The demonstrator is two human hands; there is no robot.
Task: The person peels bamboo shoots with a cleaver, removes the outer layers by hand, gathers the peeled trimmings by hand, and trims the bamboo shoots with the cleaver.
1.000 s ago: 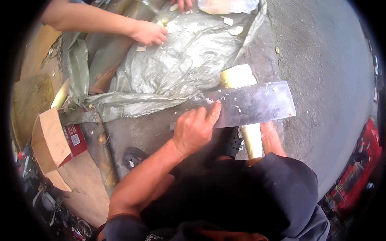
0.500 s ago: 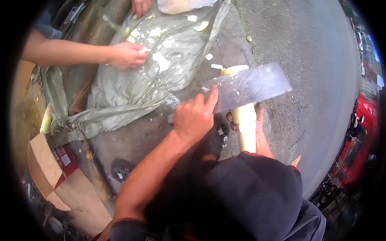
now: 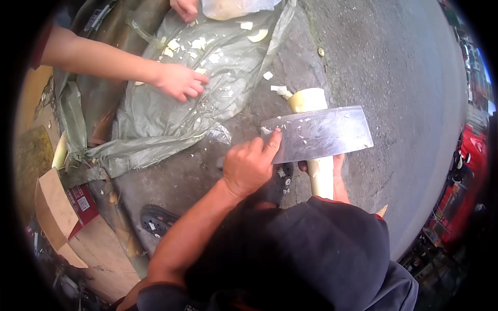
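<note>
Broad cleaver [image 3: 324, 136] across pale stalk [image 3: 321, 180]

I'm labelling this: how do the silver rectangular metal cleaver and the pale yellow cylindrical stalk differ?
The cleaver is flat and shiny; the stalk is rounded and pale. The cleaver lies crosswise; the stalk runs lengthwise. The cleaver is in front; the stalk's middle is hidden behind it. Both are held: cleaver in the left hand, stalk in the right hand.

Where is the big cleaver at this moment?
In the head view, the cleaver is just right of the picture's centre, held in the left hand, its blade crossing in front of the pale stalk.
</note>
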